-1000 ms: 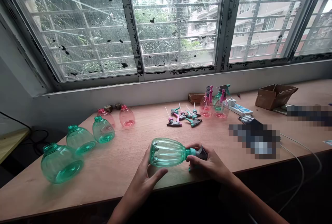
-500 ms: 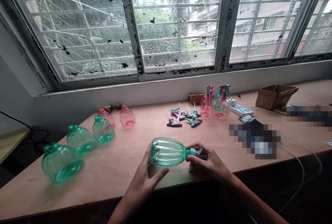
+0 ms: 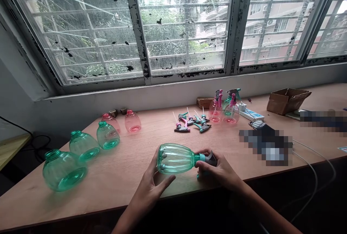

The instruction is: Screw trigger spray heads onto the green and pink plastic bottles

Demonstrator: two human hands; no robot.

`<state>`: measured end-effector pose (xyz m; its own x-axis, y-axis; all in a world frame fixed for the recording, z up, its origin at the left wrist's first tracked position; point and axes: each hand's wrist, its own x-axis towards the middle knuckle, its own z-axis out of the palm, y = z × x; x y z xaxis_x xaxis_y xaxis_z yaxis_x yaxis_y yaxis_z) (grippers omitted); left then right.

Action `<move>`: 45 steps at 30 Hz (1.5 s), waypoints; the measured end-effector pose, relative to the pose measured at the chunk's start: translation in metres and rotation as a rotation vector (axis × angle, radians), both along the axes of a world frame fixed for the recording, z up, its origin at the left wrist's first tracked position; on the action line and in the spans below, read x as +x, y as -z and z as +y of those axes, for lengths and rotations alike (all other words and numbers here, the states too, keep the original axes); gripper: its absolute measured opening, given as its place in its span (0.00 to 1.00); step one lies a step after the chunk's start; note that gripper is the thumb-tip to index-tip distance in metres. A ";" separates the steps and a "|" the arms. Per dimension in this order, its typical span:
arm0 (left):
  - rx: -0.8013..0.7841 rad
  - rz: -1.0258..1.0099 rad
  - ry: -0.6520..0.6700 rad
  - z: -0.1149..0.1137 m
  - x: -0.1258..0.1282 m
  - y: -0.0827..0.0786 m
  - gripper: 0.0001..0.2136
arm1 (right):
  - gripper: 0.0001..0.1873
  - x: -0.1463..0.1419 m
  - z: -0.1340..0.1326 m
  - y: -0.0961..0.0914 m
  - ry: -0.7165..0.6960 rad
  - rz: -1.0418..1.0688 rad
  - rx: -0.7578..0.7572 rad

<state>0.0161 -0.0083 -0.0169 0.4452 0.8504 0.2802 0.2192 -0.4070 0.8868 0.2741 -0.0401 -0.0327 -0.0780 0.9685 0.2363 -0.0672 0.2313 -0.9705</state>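
Note:
A clear green spray bottle [image 3: 177, 159] lies sideways in front of me between both hands, its base to the left and its neck to the right. My left hand [image 3: 154, 181] is closed around the base end, with the fingers behind the bottle and the thumb reaching out below it. My right hand [image 3: 214, 169] grips the grey and teal spray head [image 3: 207, 159] at the bottle's neck; part of the trigger shows beneath the fingers. Beyond the bottle lies a heap of loose spray heads [image 3: 192, 122], pink, teal and grey, some with thin tubes sticking up.
Several headless bottles stand at the left, green [image 3: 65, 174] and pink [image 3: 132, 122]. Bottles with spray heads [image 3: 230, 113] stand at the back, near a power strip [image 3: 252, 113]. A cardboard box [image 3: 287, 102], a dark device [image 3: 261, 127] and white cables [image 3: 314, 169] are at the right.
Almost nothing differs. The right thumb has shifted slightly at the bottle's neck, and both hands keep hold of the spray bottle.

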 end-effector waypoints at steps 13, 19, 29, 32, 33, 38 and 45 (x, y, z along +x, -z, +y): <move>-0.056 -0.043 0.003 0.003 -0.002 0.005 0.39 | 0.21 0.001 0.001 0.002 0.006 -0.060 0.029; -0.018 0.017 -0.043 -0.001 0.000 0.002 0.42 | 0.21 0.000 -0.001 -0.002 0.010 -0.080 0.032; -0.057 -0.003 -0.024 0.002 0.000 0.001 0.37 | 0.21 0.000 0.000 -0.001 -0.003 -0.063 0.030; -0.001 0.004 -0.040 0.002 -0.001 0.004 0.40 | 0.20 0.000 -0.001 0.000 -0.014 -0.048 0.025; 0.003 0.004 -0.036 0.001 -0.001 0.004 0.40 | 0.20 0.000 -0.001 0.000 -0.018 -0.044 0.025; -0.082 -0.044 -0.024 0.000 -0.002 0.001 0.41 | 0.19 -0.001 -0.001 0.000 -0.037 -0.017 0.040; -0.085 -0.026 -0.001 0.002 -0.002 0.001 0.38 | 0.18 0.000 -0.001 -0.001 -0.020 -0.003 0.021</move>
